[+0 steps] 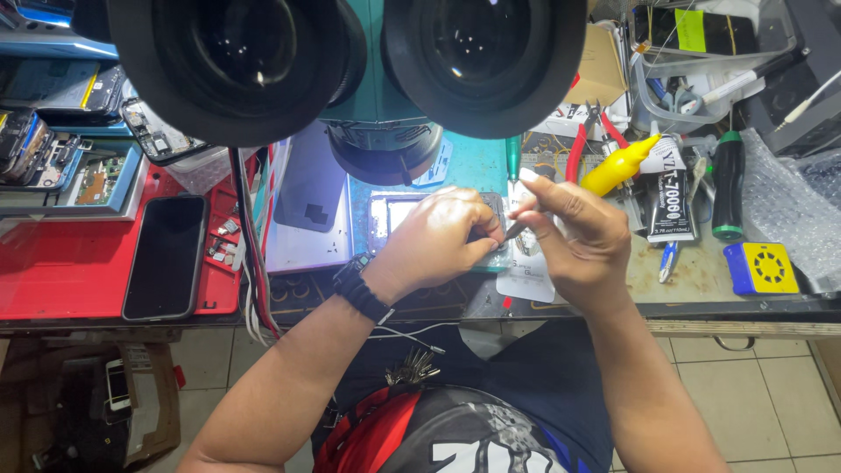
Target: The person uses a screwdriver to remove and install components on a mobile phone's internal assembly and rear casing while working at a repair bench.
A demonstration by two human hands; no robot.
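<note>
An opened phone (390, 215) lies on the teal mat under the microscope eyepieces (350, 61). My left hand (438, 241), with a black wrist band, rests on the phone's right part and presses it down. My right hand (574, 236) pinches a thin metal tool (514, 229) whose tip meets the phone next to my left fingers. Most of the phone's right side is hidden by both hands.
A black phone (165, 257) lies on a red tray (61, 271) at left. A yellow bottle (618, 166), red-handled pliers (576, 149), a glue tube (670, 197), a green-tipped screwdriver (727, 184) and a yellow-blue box (760, 268) sit at right. Phone parts are stacked at far left.
</note>
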